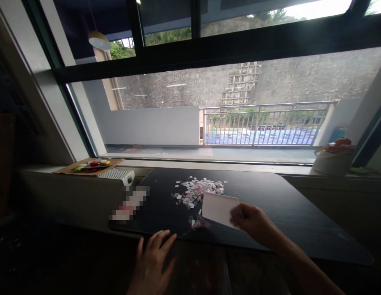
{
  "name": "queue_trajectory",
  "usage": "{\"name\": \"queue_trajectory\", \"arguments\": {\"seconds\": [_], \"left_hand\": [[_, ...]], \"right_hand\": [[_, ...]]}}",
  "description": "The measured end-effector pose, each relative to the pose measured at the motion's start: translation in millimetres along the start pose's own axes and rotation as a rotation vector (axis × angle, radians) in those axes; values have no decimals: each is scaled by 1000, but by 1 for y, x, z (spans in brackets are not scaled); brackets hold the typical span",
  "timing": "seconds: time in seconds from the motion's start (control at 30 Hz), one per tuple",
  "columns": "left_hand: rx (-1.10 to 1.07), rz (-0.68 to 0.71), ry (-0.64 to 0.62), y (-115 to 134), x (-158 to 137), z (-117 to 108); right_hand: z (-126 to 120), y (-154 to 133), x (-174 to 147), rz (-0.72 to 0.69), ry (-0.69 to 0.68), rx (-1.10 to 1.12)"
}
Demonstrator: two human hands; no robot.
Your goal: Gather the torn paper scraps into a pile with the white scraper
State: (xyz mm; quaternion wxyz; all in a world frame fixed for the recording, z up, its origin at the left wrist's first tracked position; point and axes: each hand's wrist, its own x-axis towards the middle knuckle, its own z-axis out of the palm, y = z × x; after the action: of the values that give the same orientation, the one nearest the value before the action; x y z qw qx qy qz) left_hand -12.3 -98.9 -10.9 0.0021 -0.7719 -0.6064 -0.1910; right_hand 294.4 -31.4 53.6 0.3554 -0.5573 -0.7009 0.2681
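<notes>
White card [217, 209] held beside paper scraps [199, 190] on black tabletop [273, 213]

The white card is gripped at its near right corner by the right hand [246, 218], whose fingers are curled closed around it. The card is held tilted over the middle of the tabletop, its left edge brought right up to the near right side of the scraps; whether the wood-grained surface is touched by that edge cannot be told. The scraps, mostly white with some pinkish pieces, are heaped loosely toward the window, with stray bits scattered around them. A smaller clump [200, 222] is left near the front edge, just left of the card.

Nothing is held by the left hand [156, 258]; its fingers are spread apart, palm down, at the front edge. Whether the edge is touched is unclear.

At the tabletop's left side, an item [130, 205] is masked by pixel blocks. On the windowsill [227, 164], a cardboard sheet [62, 170] is placed at the left and a white bucket [331, 164] at the right.
</notes>
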Motion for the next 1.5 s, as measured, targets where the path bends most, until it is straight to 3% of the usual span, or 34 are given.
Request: {"name": "queue_trajectory", "arguments": {"seconds": [0.17, 0.33, 0.6, 0.8, 1.27, 1.5], "left_hand": [[18, 10, 69, 3, 4, -4], [9, 73, 85, 13, 21, -15], [-19, 130, -51, 48, 57, -23], [-44, 126, -75, 43, 58, -19], [-111, 141, -7, 38, 56, -13], [-157, 185, 81, 40, 61, -10]], "right_hand": [[-12, 0, -2, 26, -9, -52], [-2, -13, 1, 15, -36, 9], [8, -36, 14, -63, -10, -217], [8, -42, 12, -76, -71, -209], [-3, -53, 17, -73, 66, -406], [-8, -61, 3, -59, -32, -414]]}}
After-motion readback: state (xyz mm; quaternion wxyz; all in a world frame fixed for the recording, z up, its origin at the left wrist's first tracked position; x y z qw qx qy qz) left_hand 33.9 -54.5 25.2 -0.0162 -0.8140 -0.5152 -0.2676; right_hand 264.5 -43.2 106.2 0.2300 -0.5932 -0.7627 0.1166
